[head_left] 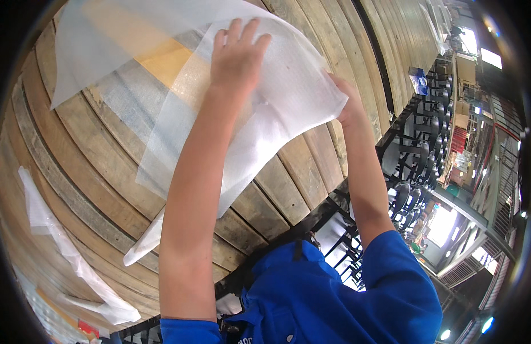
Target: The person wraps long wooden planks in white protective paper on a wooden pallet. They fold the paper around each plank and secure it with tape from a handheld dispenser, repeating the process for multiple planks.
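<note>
A thin, translucent white foam sheet (288,69) spreads over the wooden slatted table (265,206). My left hand (237,60) lies on top of it with the fingers stretched out and apart. At the sheet's right corner, my right hand (347,102) grips the edge; its fingertips are partly hidden behind the sheet. The near edge sags in a curve between my arms. More translucent sheeting (88,51) overlaps toward the far left. Beneath the layers shows a flat yellow-tan piece (165,62), most of it covered.
Crumpled strips of white sheeting (76,258) lie on the slats at the left. A blue item (417,81) sits at the table's right end. Beyond the table's edge stand rows of black frames (417,155), with a workshop area of boxes and shelving behind them.
</note>
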Available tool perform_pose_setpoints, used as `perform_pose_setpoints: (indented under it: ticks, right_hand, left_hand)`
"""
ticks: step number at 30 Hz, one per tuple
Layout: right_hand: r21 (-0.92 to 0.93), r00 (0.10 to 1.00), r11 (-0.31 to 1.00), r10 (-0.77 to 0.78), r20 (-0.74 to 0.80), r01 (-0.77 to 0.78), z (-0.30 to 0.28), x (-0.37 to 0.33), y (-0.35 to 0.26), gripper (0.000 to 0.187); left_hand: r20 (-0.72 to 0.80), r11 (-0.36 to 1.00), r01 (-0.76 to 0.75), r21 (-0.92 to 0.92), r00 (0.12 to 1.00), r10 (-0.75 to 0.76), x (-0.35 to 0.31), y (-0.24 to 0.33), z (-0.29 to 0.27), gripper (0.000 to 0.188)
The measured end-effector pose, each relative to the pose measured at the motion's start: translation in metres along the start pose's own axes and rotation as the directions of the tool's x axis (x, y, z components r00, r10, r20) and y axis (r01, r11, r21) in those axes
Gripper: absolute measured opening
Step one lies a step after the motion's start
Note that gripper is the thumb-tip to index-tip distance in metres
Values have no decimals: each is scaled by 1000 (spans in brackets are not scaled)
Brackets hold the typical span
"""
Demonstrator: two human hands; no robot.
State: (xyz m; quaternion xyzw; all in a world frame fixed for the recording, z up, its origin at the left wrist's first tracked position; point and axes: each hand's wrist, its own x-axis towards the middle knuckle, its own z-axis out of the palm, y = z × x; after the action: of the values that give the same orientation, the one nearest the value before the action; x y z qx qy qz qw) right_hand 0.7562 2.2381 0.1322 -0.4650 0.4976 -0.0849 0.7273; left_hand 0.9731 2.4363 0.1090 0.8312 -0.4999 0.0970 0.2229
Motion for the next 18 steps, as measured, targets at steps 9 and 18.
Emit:
perform_pose_setpoints:
  ticks: [9, 18]
  right_hand:
    - [110, 993, 994, -34, 117, 21, -35, 33, 28, 33]
    - [138, 998, 989, -55, 34, 49, -37, 24, 33, 37]
  left_hand:
    - [278, 940, 341, 12, 902, -331, -43, -29, 15, 63]
    - [160, 936, 352, 8, 923, -349, -54, -27, 9, 64]
